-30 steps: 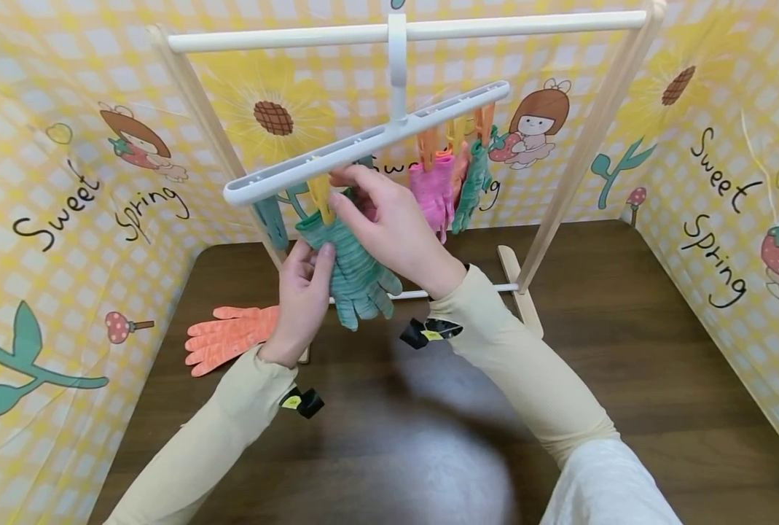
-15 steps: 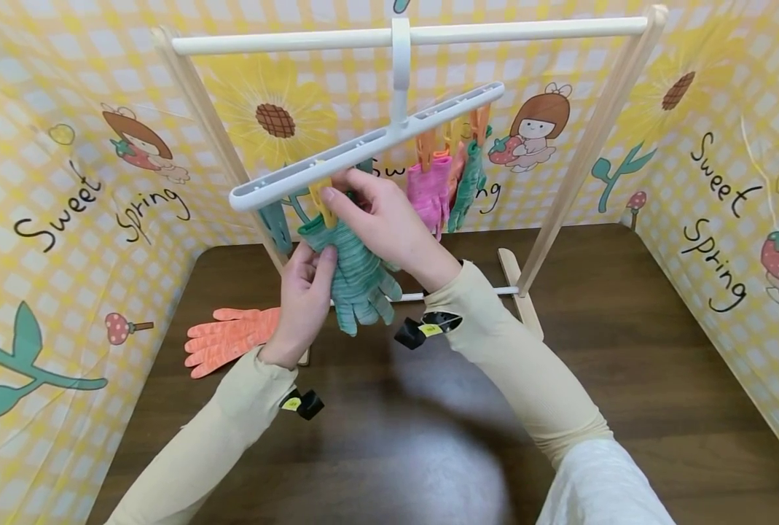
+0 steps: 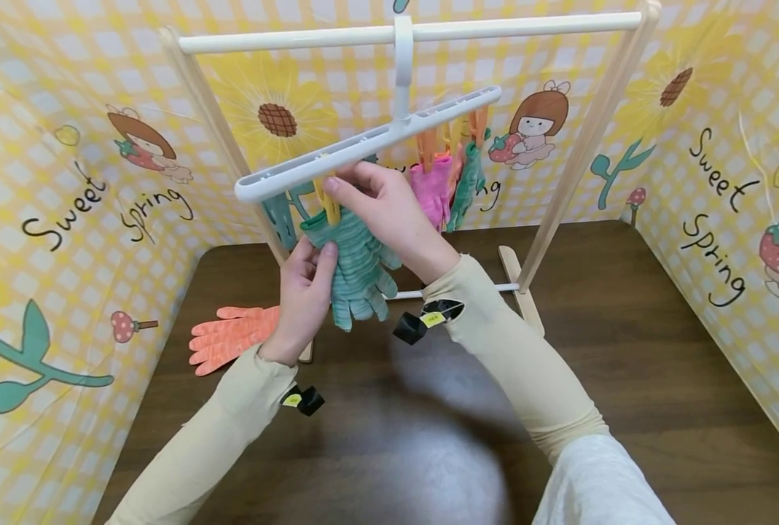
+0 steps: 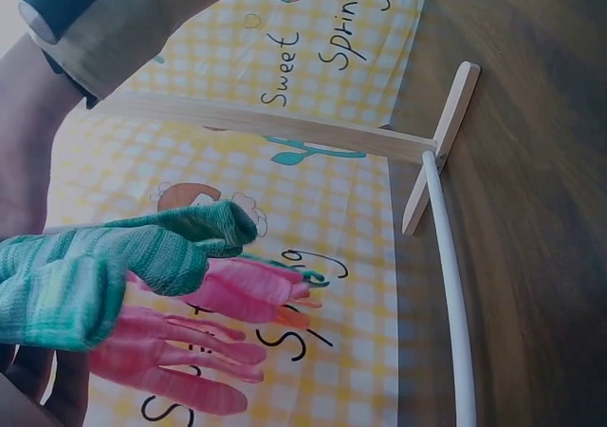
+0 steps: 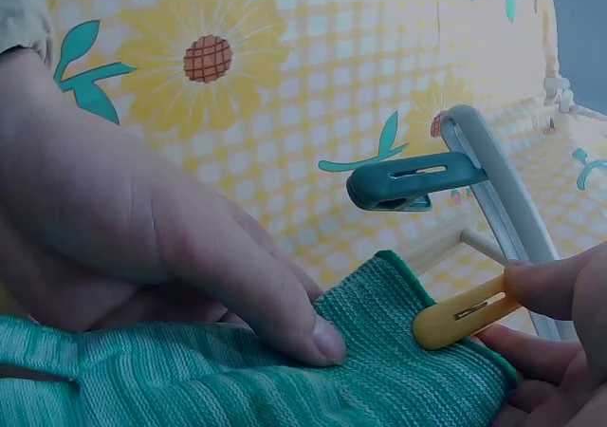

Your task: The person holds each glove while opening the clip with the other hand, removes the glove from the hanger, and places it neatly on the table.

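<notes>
In the head view, a green striped glove [image 3: 356, 270] hangs fingers-down below the left half of a grey clip hanger [image 3: 369, 142]. My left hand [image 3: 302, 292] pinches its cuff, thumb lying on the near face. A yellow clip [image 3: 331, 203] sits over the cuff edge, and my right hand [image 3: 396, 211] pinches the clip's upper end. From the right wrist, the yellow clip [image 5: 463, 315] overlaps the cuff, with the left thumb [image 5: 318, 337] pressing the fabric beside it. Part of the right hand [image 5: 560, 323] shows at the clip.
A pink glove [image 3: 431, 191] and another green glove [image 3: 470, 186] hang from orange clips on the right half. A teal clip [image 5: 417, 178] holds nothing near the hanger's left end. An orange glove [image 3: 232, 337] lies on the table [image 3: 363, 437]. The hanger hooks over a rack bar [image 3: 527, 29].
The hanger's left end has shifted slightly right in the head view. My right thumb has moved a little up along the yellow clip. My left hand keeps its hold on the glove.
</notes>
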The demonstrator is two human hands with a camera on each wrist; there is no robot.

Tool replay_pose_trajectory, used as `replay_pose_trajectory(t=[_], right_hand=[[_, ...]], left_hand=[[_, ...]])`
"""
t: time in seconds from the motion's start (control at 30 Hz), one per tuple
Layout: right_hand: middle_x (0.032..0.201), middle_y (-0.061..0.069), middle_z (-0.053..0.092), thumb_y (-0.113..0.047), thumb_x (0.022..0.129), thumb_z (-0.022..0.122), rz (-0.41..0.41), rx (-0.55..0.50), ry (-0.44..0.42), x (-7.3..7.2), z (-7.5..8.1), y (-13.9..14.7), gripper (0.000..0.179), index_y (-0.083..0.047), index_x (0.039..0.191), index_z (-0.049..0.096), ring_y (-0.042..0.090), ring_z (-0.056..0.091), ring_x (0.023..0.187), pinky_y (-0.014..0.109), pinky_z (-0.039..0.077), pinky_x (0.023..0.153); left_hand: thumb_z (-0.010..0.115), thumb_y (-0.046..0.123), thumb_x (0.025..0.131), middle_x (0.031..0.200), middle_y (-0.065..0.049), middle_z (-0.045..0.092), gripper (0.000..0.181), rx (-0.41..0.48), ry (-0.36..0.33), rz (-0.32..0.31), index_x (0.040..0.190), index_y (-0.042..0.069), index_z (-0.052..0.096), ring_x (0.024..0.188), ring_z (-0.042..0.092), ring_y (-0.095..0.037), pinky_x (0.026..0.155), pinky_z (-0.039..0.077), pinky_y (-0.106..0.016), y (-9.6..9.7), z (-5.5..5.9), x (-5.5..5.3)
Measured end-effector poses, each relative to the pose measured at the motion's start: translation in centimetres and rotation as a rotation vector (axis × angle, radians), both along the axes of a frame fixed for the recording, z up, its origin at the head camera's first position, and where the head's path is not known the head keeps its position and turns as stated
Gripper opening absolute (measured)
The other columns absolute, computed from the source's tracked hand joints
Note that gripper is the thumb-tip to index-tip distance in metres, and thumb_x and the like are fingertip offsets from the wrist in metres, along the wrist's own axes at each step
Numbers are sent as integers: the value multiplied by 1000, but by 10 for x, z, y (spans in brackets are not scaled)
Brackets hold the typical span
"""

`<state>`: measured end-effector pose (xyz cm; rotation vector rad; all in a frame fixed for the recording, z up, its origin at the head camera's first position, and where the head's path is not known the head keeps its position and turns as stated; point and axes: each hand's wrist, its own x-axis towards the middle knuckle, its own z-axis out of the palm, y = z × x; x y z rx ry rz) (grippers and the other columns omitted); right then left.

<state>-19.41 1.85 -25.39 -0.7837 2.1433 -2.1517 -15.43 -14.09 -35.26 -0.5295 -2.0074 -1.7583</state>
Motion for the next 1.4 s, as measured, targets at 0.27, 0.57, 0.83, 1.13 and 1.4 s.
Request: replay_pose_trajectory(t=[0.27,0.57,0.83,1.13,1.4], right_hand=[[120,10,73,-16,103,66,-36,-36,-35,-1,0,-3,28,1,124,71,14,65,113,26,49,98],[114,12,74,-13,103,66,-51,-78,-50,-3,1,-4,25,4,121,71,13,64,102,28,50,94],[119,10,72,-14,104,64,-23,-61,-62,-2,0,-3,27,1,125,70,17,64,101,42,54,95],[121,8,71,-16,106,62,-22,-15,-52,-3,-3,-2,28,-1,128,69,19,65,99,29,55,85],[101,8,67,-19,105,63,-13,-1,-102,-2,-6,2,30,-3,131,67,15,57,63,26,48,57]], left_hand=[[52,7,108,60,4,43,17,-11,47,8,106,-10,57,49,43,-9,49,34,-22,0,-2,0],[51,6,108,66,-1,57,22,-7,32,-12,120,-9,61,55,58,-7,54,47,-21,-2,-8,2],[52,5,107,69,-2,59,20,-13,19,0,120,-8,62,59,59,-7,56,47,-21,-5,-17,6],[53,4,107,69,2,57,17,-7,0,24,113,-10,61,60,58,-5,56,46,-20,-10,-29,8],[53,5,107,71,3,58,19,-2,-34,29,116,-10,61,62,60,-6,58,48,-20,-15,-35,9]])
